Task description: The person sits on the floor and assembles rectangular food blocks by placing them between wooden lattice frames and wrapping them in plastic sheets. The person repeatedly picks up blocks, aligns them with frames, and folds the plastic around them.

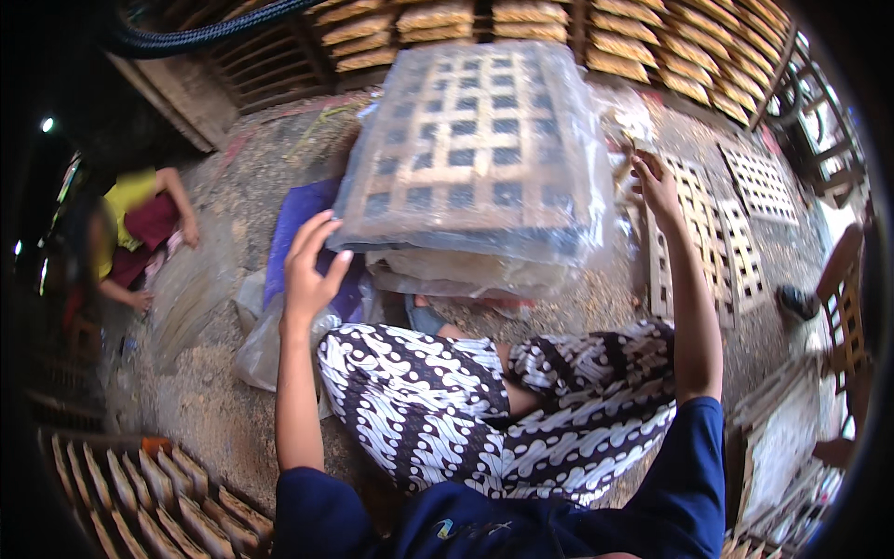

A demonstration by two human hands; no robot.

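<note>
In front of me stands a low block, its top a pale woven lattice [475,172] over something dark, under a clear plastic sheet [559,200]. My left hand [312,270] is open, fingers spread, at the near left corner of the sheet; fingertips seem to touch its edge. Off the block's right side is my right hand [656,186], thumb and fingers drawn together. Whatever it may pinch is too small to make out. More crumpled plastic [466,275] hangs below the block's near edge.
Lattice panels [694,233] lie on the floor to the right. Racks of filled trays [531,19] line the back; slatted trays [158,494] stand at lower left. Purple sheeting [298,224] lies left of the block. Another person [140,214] sits at far left; someone's limbs [838,261] show at right.
</note>
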